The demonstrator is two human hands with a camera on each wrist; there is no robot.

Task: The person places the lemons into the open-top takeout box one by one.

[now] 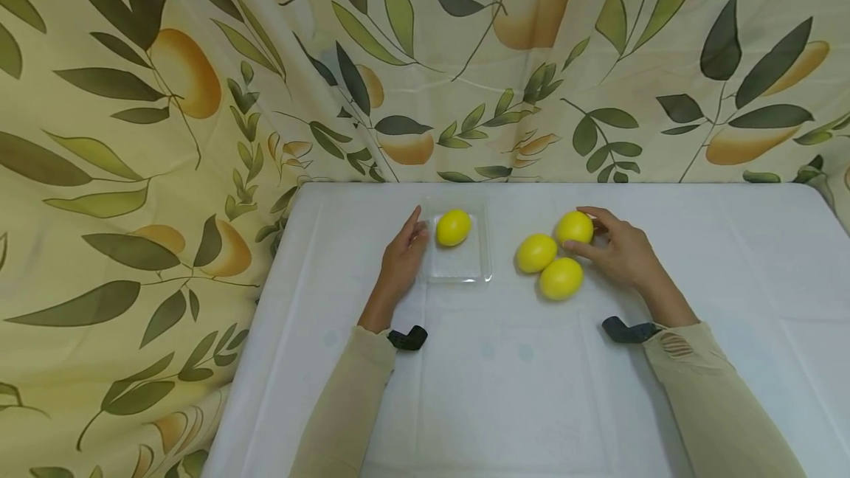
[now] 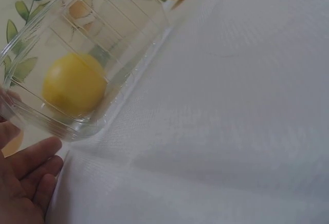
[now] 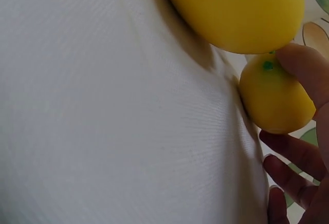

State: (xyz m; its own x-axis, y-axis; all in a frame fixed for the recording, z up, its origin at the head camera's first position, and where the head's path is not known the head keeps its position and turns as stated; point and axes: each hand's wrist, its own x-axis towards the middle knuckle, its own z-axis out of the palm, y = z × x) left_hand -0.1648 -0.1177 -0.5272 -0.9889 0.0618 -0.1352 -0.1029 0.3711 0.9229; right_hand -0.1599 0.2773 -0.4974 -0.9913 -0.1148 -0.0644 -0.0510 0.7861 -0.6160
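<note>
We are seeing the right hand [image 1: 624, 253] pinching a yellow lemon [image 1: 575, 228] between thumb and forefinger, the gap between them being just as wide as the fruit; in the right wrist view a green spot [image 3: 268, 66] is showing beside the thumb. Just left of that hand, two other lemons, a farther-left one [image 1: 536, 253] and a nearer one [image 1: 561, 279], are lying close together beside the held one.

We are finding the left hand [image 1: 401, 257] resting beside a clear plastic container [image 1: 465, 265], its fingers extending loosely along the wall; how firmly they are pressing we are not able to tell. The container is sitting just right of that hand, between both hands, and a single lemon [image 1: 454, 228] is lying inside, on the side nearest the left fingers.

Beneath both hands a white cloth [image 1: 505, 404] is covering the table, and beyond them a leaf-patterned curtain [image 1: 299, 94] is hanging.
</note>
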